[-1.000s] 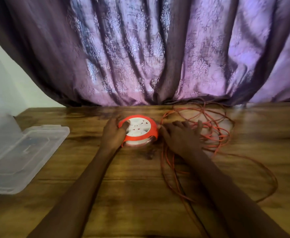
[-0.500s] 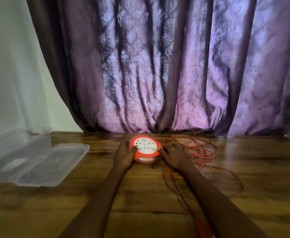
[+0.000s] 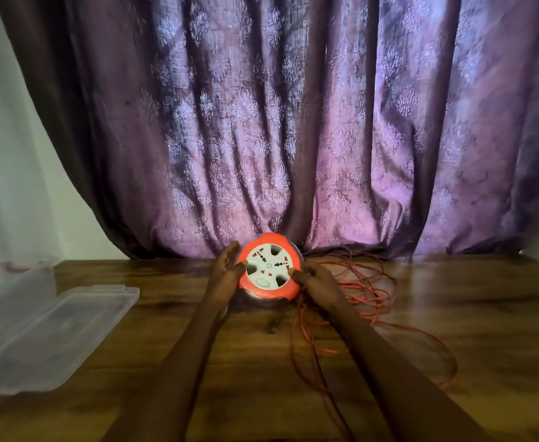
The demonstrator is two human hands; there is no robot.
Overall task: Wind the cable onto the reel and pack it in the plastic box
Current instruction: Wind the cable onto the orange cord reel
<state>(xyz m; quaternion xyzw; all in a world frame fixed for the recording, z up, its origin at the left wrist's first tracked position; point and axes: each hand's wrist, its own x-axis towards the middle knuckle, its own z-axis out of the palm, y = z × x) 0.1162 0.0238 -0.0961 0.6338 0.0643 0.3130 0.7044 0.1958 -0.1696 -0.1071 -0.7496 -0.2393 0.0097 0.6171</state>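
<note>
A round orange reel [image 3: 269, 267] with a white socket face is tilted up toward me, its lower edge near the wooden table [image 3: 469, 301]. My left hand [image 3: 226, 272] grips its left rim and my right hand [image 3: 317, 282] grips its right rim. A thin orange cable [image 3: 373, 301] lies loose in tangled loops on the table to the right of the reel and trails toward the near edge. A clear plastic box [image 3: 16, 282] with its lid [image 3: 54, 336] folded open sits at the left.
A purple patterned curtain [image 3: 293, 122] hangs along the far side of the table, right behind the reel. A pale wall [image 3: 6, 154] shows at the left. Bare wood lies between the box and my arms.
The reel has gone from lying flat to tilted up on its edge, face toward me, between both hands. The view has pulled back and up.
</note>
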